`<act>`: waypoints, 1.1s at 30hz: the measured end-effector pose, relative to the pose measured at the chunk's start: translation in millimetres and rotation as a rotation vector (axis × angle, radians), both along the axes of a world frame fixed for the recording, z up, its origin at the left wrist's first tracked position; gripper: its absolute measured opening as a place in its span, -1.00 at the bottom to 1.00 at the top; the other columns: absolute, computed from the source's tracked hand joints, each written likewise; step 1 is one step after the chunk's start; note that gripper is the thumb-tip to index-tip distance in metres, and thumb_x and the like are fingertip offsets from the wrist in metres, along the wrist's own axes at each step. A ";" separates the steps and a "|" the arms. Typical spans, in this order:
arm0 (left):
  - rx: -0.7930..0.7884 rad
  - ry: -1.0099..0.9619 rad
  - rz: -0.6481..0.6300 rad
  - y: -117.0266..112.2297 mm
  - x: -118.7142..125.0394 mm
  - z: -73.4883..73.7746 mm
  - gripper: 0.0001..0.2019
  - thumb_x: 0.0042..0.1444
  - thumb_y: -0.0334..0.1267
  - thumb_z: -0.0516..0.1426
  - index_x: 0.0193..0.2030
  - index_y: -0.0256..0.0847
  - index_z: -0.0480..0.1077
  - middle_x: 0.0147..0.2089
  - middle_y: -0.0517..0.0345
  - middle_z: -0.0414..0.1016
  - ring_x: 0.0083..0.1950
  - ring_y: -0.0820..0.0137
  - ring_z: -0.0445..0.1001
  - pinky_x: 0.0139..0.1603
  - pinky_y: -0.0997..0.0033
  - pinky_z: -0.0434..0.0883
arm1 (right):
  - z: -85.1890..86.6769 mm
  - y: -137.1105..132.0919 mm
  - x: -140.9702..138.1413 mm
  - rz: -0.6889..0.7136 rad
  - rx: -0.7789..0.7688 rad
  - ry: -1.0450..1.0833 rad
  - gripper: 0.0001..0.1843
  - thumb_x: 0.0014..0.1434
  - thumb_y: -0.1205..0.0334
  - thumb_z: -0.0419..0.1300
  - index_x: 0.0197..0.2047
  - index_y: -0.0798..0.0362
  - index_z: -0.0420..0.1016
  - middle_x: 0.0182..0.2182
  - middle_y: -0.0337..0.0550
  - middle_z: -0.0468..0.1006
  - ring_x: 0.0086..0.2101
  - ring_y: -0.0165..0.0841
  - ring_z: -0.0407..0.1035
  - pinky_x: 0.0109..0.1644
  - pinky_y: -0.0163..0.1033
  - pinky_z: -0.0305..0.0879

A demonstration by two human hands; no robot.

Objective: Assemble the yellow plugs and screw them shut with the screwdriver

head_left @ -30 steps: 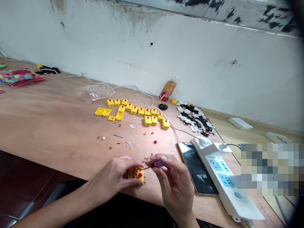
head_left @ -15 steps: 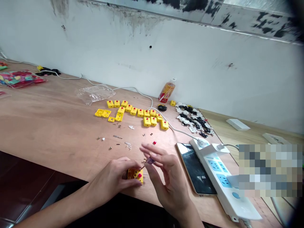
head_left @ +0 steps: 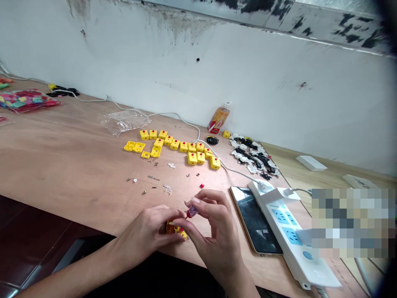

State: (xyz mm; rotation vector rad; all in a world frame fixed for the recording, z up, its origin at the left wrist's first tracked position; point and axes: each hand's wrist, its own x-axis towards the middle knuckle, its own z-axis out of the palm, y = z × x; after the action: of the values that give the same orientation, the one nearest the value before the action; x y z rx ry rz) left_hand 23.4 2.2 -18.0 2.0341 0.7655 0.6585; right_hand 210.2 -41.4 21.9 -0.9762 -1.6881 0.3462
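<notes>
My left hand grips a small yellow plastic housing at the table's front edge, its open inside facing up. Part of a red button shows on it. Between the fingertips of my right hand is a small screwdriver with a purple handle, its shaft slanting down to the housing. My thumb hides the tip and part of the housing. Beyond the hands lie a small red piece, a metal strip and a clear plastic piece.
Several closed yellow boxes with red buttons stand in rows farther back, beside open yellow shells. A phone and a white power strip lie on the right. A bottle stands by the wall, near black-and-white parts.
My right hand has moved slightly, its fingers closing round the screwdriver handle, and its thumb now covers more of the housing. My left hand stays in place on the housing.
</notes>
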 end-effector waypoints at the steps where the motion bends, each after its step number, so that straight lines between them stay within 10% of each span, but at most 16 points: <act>1: 0.007 0.014 -0.004 0.3 -0.1 0.4 -0.83 0.27 -0.20 0.31 -0.05 -0.13 0.51 -0.21 0.20 0.54 -0.21 0.37 0.52 -0.20 0.47 0.40 | 1.0 0.5 0.5 0.007 -0.002 0.040 -0.49 0.20 0.52 0.34 0.12 -0.14 0.42 -0.11 -0.18 0.45 -0.20 -0.36 0.51 -0.13 -0.20 0.61; 8: -0.058 0.014 0.024 0.2 1.0 6.9 -0.77 0.19 -0.28 0.36 -0.03 -0.14 0.52 -0.15 0.21 0.56 -0.20 0.39 0.52 -0.16 0.48 0.41 | 14.7 -2.8 16.4 0.167 -0.300 0.002 -0.58 0.42 0.48 0.04 0.20 -0.15 0.40 0.03 -0.12 0.55 -0.01 -0.37 0.52 0.01 -0.26 0.59; 17: -0.042 -0.007 -0.012 0.9 -0.8 4.5 -0.73 0.24 -0.19 0.33 0.06 -0.10 0.52 -0.13 0.17 0.58 -0.16 0.34 0.52 -0.11 0.41 0.43 | 17.5 -5.8 15.7 0.228 -0.185 -0.122 -0.45 0.40 0.53 -0.01 0.30 -0.18 0.38 -0.04 -0.13 0.58 -0.06 -0.33 0.54 0.00 -0.20 0.60; 25: -0.024 0.007 -0.017 1.4 0.1 5.3 -0.76 0.25 -0.18 0.32 0.03 -0.09 0.53 -0.18 0.19 0.55 -0.24 0.38 0.49 -0.16 0.45 0.43 | 3.9 -2.1 7.9 -0.004 0.054 -0.021 -0.46 0.19 0.57 0.32 0.12 -0.15 0.43 -0.18 -0.22 0.51 -0.23 -0.37 0.52 -0.22 -0.26 0.61; 33: -0.057 0.035 -0.001 1.0 0.6 7.0 -0.78 0.21 -0.26 0.35 -0.01 -0.13 0.54 -0.20 0.19 0.54 -0.25 0.39 0.48 -0.20 0.47 0.40 | -9.3 -1.4 2.2 0.062 0.037 0.006 -0.41 0.26 0.61 0.17 0.24 -0.10 0.25 0.06 -0.02 0.56 0.02 -0.23 0.57 -0.03 -0.04 0.66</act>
State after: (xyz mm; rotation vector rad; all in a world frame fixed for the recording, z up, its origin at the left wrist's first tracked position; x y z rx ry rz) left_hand 24.0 3.3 -10.9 1.9987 0.7952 0.5951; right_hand 212.3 -42.8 12.6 -0.8964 -1.7164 0.3575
